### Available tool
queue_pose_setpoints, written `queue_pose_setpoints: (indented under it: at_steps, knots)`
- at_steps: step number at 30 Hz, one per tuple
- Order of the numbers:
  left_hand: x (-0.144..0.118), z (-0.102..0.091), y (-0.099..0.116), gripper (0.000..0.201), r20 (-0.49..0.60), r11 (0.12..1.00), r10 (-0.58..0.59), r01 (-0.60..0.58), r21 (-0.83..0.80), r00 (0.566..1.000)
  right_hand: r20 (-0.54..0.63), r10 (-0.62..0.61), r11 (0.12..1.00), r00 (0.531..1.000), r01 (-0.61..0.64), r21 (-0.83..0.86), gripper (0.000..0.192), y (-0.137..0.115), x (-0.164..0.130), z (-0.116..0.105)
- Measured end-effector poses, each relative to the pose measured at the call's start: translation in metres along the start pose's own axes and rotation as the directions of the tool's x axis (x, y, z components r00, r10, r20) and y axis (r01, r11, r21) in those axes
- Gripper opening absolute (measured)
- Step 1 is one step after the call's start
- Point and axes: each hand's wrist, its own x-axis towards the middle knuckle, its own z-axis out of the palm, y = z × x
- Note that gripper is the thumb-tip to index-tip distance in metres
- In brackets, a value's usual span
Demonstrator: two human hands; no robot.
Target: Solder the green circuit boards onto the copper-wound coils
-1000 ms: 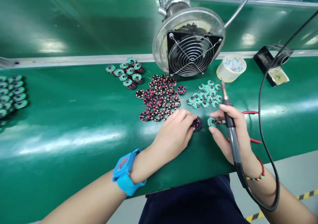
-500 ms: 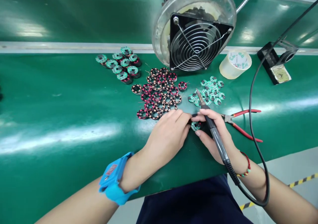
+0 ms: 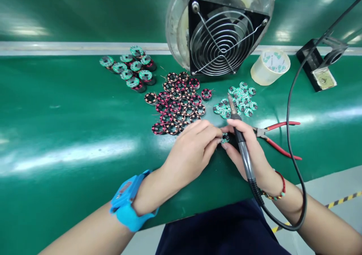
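Close to the table's near side, my left hand (image 3: 190, 147) is closed, its fingertips pinching a small round green circuit board (image 3: 225, 138). My right hand (image 3: 256, 149) grips a soldering iron (image 3: 245, 158) across the palm, its tip pointing up and away over the loose boards. The thumb and fingers of that hand also touch the circuit board from the right. What lies under the board is mostly hidden by my fingers. Just beyond my left hand stand several ring-shaped copper-wound stators (image 3: 175, 107). Several loose round circuit boards (image 3: 240, 100) lie past the iron's tip.
Red-handled pliers (image 3: 278, 134) lie to the right. Behind are a fan with a wire guard (image 3: 222, 46), a roll of clear tape (image 3: 268, 72) and a soldering iron stand (image 3: 316, 68). Stators topped with green boards (image 3: 135, 68) stand back left. The iron's cable (image 3: 288, 112) loops at right.
The view has shifted slightly. My left fingertips have moved right onto the circuit board, covering more of it, and the board has tilted. The soldering iron stays in my right hand.
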Motion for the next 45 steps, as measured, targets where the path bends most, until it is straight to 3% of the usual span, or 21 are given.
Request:
queue_pose_setpoints:
  at_steps: [6,10,18,27,36,45]
  knots:
    - [0.004,0.0,0.005,0.011,0.071,0.984,-0.143,0.149,-0.096,0.987,-0.099,-0.133,0.989,0.986,0.126,-0.081,0.054,-0.009,0.002,0.0]
    - [0.005,-0.002,0.005,0.014,0.079,0.976,-0.176,0.184,-0.112,0.981,-0.082,-0.235,0.96,0.968,0.219,-0.175,0.05,-0.02,0.009,0.003]
    - [0.006,-0.003,0.007,0.011,0.112,0.955,-0.232,0.248,-0.161,0.966,-0.153,-0.212,0.955,0.965,0.171,-0.242,0.044,-0.016,0.011,0.004]
    - [0.008,-0.005,0.007,0.013,0.111,0.904,-0.309,0.328,-0.273,0.944,-0.137,-0.208,0.932,0.968,0.153,-0.329,0.041,-0.013,0.009,0.005]
    - [0.008,-0.008,0.004,0.013,0.12,0.908,-0.305,0.326,-0.262,0.945,-0.132,-0.229,0.928,0.964,0.175,-0.329,0.043,-0.014,0.008,0.004]
    - [0.004,-0.012,-0.003,0.017,0.141,0.987,-0.103,0.119,-0.111,0.985,-0.26,-0.194,0.977,0.946,0.163,-0.134,0.048,-0.02,-0.011,-0.01]
